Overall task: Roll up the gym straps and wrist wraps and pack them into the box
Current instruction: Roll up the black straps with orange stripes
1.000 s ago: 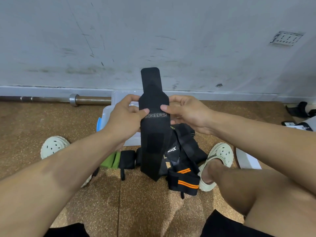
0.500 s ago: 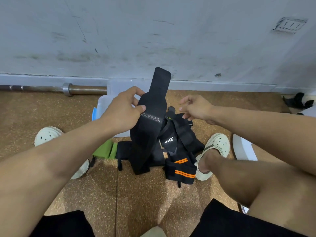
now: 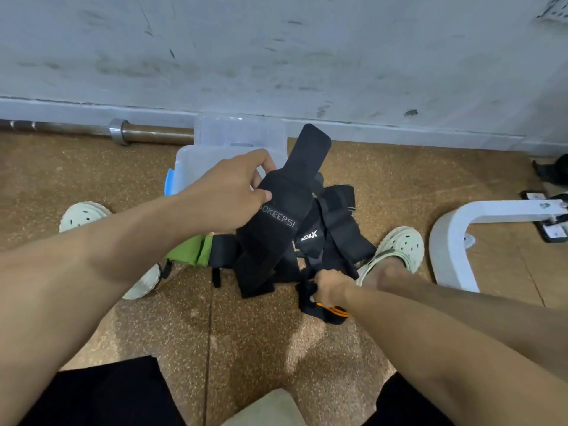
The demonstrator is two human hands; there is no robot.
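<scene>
My left hand [image 3: 236, 189] grips a long black wrist wrap [image 3: 282, 210] printed with grey letters, held upright and tilted right over the pile. My right hand [image 3: 330, 289] is down at the front of the pile, fingers curled on the black wrap with orange stripes [image 3: 330, 312]. Black gym straps [image 3: 335, 238] lie heaped on the floor between my feet. A green strap [image 3: 192, 255] pokes out at the pile's left. Behind my left hand stands the clear plastic box [image 3: 196, 161] with its lid [image 3: 239, 132] leaning on the wall.
A barbell [image 3: 129, 135] lies along the wall at the left. A white metal frame [image 3: 455, 238] sits on the floor at the right. My pale clogs [image 3: 399, 247] flank the pile on the brown cork floor. More black gear [image 3: 550, 172] lies far right.
My right hand let go of the lettered wrap and dropped to the orange-striped wrap, taking hold of it. My left hand keeps the lettered wrap, now tilted further right.
</scene>
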